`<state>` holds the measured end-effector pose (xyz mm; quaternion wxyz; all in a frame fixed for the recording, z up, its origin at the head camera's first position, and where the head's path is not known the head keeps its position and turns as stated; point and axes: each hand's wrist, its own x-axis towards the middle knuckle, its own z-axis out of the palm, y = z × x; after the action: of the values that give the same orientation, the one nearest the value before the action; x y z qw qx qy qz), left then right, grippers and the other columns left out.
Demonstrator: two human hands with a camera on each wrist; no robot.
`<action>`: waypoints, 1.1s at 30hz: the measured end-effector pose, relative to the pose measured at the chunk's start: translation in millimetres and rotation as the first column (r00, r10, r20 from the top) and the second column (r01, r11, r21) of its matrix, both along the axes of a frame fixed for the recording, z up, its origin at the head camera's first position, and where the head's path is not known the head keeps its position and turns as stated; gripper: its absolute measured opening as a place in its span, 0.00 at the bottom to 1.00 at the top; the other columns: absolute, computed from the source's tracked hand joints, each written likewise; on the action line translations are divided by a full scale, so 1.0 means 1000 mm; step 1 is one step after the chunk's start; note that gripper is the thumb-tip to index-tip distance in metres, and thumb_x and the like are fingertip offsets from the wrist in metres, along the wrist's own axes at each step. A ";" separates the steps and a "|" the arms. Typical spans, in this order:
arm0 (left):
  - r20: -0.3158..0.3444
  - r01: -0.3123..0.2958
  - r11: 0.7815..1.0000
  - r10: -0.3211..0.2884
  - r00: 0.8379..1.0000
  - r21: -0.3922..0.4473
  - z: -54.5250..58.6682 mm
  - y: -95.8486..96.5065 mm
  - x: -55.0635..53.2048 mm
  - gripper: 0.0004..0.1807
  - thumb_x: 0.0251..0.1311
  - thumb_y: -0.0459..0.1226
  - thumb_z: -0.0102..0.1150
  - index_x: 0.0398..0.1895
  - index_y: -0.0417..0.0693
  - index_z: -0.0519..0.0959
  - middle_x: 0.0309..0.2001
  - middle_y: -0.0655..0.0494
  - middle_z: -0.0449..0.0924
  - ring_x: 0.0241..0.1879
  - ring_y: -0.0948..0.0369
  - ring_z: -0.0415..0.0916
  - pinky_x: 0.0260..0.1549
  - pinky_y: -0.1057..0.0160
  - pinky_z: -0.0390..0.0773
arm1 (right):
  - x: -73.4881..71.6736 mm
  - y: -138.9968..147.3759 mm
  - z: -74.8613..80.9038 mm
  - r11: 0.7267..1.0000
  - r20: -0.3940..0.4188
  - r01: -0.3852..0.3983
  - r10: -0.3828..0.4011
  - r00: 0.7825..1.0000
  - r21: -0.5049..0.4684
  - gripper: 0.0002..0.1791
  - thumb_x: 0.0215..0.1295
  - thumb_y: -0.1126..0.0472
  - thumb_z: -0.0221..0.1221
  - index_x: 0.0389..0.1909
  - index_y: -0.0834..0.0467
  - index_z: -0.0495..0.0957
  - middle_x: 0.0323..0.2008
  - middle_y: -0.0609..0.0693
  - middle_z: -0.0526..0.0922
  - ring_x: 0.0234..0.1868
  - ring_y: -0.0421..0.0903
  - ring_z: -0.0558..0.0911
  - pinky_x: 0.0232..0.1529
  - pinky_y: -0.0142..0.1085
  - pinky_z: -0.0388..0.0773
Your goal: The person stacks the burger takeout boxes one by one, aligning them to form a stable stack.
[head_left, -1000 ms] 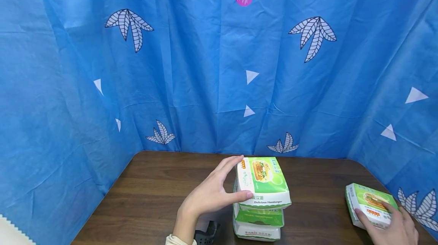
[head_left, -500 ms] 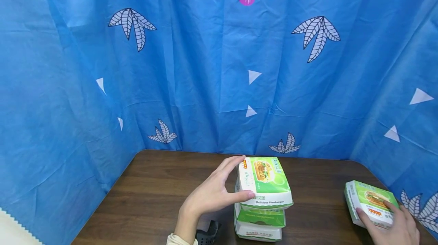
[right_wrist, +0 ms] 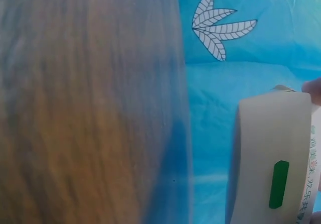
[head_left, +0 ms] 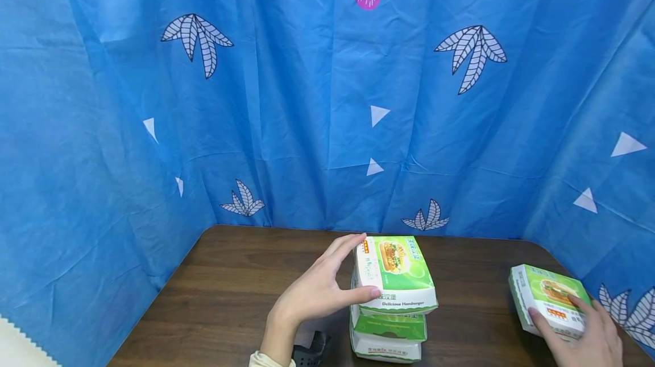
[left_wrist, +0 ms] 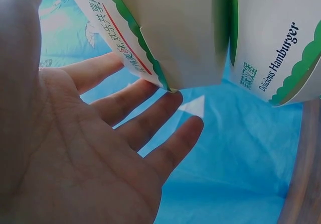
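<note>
My left hand (head_left: 317,293) grips the top hamburger box (head_left: 399,267) of a stack, its thumb on the front and index finger at the far left corner. Below it sits a lower green-and-white box (head_left: 389,327). In the left wrist view, the other fingers (left_wrist: 165,113) spread along the side of the lower box (left_wrist: 180,33). At the right, my right hand (head_left: 588,335) holds another hamburger box (head_left: 550,293), thumb on the near left edge and fingers over its lid. The right wrist view shows that box's pale side (right_wrist: 266,138) with a green tab; most of the hand is out of frame.
The dark wooden table (head_left: 230,276) ends at a blue patterned curtain (head_left: 297,99) behind and at both sides. A black wrist device (head_left: 309,353) shows by the left forearm. A pale zigzag-edged cloth (head_left: 20,347) lies at the lower left corner.
The right hand has shifted its box slightly left and away from me. My left hand and the stack keep their place, apart from a small shift of the head view.
</note>
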<state>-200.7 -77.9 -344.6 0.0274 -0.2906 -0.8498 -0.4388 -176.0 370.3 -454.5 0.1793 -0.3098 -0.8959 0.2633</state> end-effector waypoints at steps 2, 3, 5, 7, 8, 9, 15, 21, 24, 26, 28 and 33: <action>0.001 0.008 1.000 -0.008 1.000 0.005 -0.001 0.000 0.000 0.46 0.49 0.66 0.62 0.71 0.75 0.54 0.69 0.74 0.56 0.67 0.65 0.58 0.62 0.48 0.68 | 0.000 -0.003 0.002 1.000 -0.007 0.000 0.000 1.000 -0.002 0.61 0.51 0.34 0.63 0.74 0.64 0.45 0.74 0.69 0.33 0.72 0.70 0.40 0.69 0.64 0.43; -0.003 0.011 1.000 -0.011 1.000 0.008 -0.001 0.000 0.000 0.46 0.49 0.66 0.62 0.71 0.76 0.54 0.69 0.74 0.56 0.66 0.65 0.58 0.62 0.48 0.67 | 0.001 -0.004 0.002 1.000 -0.008 0.001 -0.001 1.000 -0.004 0.61 0.51 0.33 0.63 0.74 0.63 0.45 0.74 0.69 0.33 0.73 0.70 0.39 0.69 0.65 0.42; -0.006 0.009 1.000 -0.009 1.000 0.009 -0.001 0.000 0.000 0.45 0.48 0.66 0.62 0.70 0.78 0.54 0.69 0.75 0.56 0.66 0.67 0.58 0.63 0.49 0.67 | 0.001 -0.006 0.005 1.000 -0.007 0.002 -0.002 1.000 -0.007 0.61 0.51 0.33 0.63 0.74 0.63 0.45 0.74 0.69 0.33 0.73 0.70 0.39 0.69 0.65 0.43; -0.015 0.008 1.000 -0.008 1.000 0.008 -0.001 0.001 0.001 0.45 0.48 0.66 0.62 0.70 0.77 0.55 0.69 0.76 0.56 0.66 0.68 0.58 0.63 0.50 0.67 | 0.001 -0.008 0.008 1.000 -0.005 0.004 -0.004 1.000 -0.010 0.61 0.51 0.33 0.63 0.74 0.63 0.45 0.74 0.68 0.33 0.73 0.70 0.39 0.69 0.65 0.43; -0.014 0.008 1.000 -0.008 1.000 0.008 -0.001 0.001 0.001 0.46 0.48 0.67 0.62 0.71 0.77 0.55 0.69 0.77 0.56 0.67 0.68 0.57 0.63 0.50 0.67 | 0.001 -0.009 0.009 1.000 -0.003 0.005 -0.005 1.000 -0.010 0.61 0.51 0.33 0.63 0.74 0.64 0.45 0.74 0.69 0.33 0.73 0.70 0.39 0.69 0.66 0.43; -0.012 0.008 1.000 -0.008 1.000 0.008 -0.001 0.002 0.001 0.46 0.48 0.67 0.62 0.71 0.76 0.55 0.69 0.77 0.55 0.67 0.69 0.57 0.63 0.49 0.67 | 0.002 -0.010 0.010 1.000 -0.004 0.006 -0.006 1.000 -0.011 0.61 0.51 0.32 0.63 0.74 0.64 0.44 0.74 0.68 0.33 0.73 0.69 0.39 0.69 0.66 0.43; -0.014 -0.005 1.000 0.005 1.000 0.005 0.000 0.001 0.002 0.47 0.46 0.68 0.62 0.70 0.78 0.55 0.68 0.78 0.55 0.67 0.68 0.57 0.63 0.49 0.67 | -0.002 -0.018 0.018 1.000 -0.039 -0.006 0.006 0.999 -0.002 0.60 0.53 0.33 0.62 0.75 0.62 0.45 0.75 0.67 0.34 0.73 0.68 0.40 0.69 0.66 0.44; -0.024 -0.007 1.000 0.007 1.000 0.006 -0.001 0.000 0.002 0.46 0.47 0.68 0.62 0.70 0.78 0.54 0.68 0.77 0.55 0.67 0.67 0.57 0.62 0.49 0.68 | -0.005 -0.024 0.027 1.000 -0.072 -0.025 0.026 0.997 0.015 0.59 0.53 0.34 0.62 0.75 0.62 0.46 0.75 0.67 0.36 0.73 0.69 0.43 0.68 0.66 0.45; -0.030 -0.007 1.000 0.008 1.000 0.004 -0.002 -0.001 0.002 0.47 0.47 0.67 0.62 0.72 0.74 0.55 0.69 0.76 0.55 0.67 0.67 0.57 0.62 0.49 0.68 | -0.005 -0.027 0.032 0.999 -0.089 -0.039 0.041 0.995 0.025 0.58 0.53 0.34 0.63 0.74 0.63 0.47 0.74 0.68 0.37 0.73 0.69 0.43 0.68 0.65 0.45; -0.030 -0.011 1.000 0.011 0.999 0.001 -0.002 -0.001 0.002 0.48 0.47 0.68 0.62 0.72 0.73 0.55 0.69 0.76 0.55 0.67 0.68 0.57 0.62 0.49 0.68 | -0.004 -0.029 0.035 0.998 -0.108 -0.051 0.055 0.993 0.039 0.58 0.54 0.35 0.63 0.74 0.63 0.47 0.74 0.68 0.37 0.73 0.68 0.43 0.69 0.65 0.44; -0.028 -0.015 1.000 0.015 0.999 -0.002 -0.001 -0.001 0.002 0.48 0.47 0.68 0.62 0.72 0.73 0.55 0.69 0.77 0.55 0.67 0.68 0.57 0.62 0.48 0.68 | -0.004 -0.031 0.039 0.996 -0.130 -0.065 0.072 0.989 0.054 0.57 0.54 0.35 0.62 0.74 0.64 0.48 0.74 0.68 0.37 0.73 0.68 0.42 0.69 0.65 0.43; -0.008 -0.029 0.999 0.029 1.000 -0.013 -0.001 -0.001 0.001 0.48 0.45 0.70 0.61 0.71 0.79 0.53 0.70 0.77 0.54 0.68 0.68 0.56 0.63 0.48 0.67 | -0.004 -0.037 0.050 0.992 -0.194 -0.101 0.115 0.974 0.082 0.55 0.55 0.37 0.63 0.73 0.65 0.50 0.75 0.67 0.39 0.73 0.69 0.42 0.67 0.68 0.44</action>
<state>-199.2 -79.2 -345.4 0.0354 -0.2801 -0.8566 -0.4319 -180.1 333.8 -405.0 0.2639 -0.2262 -0.8980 0.2699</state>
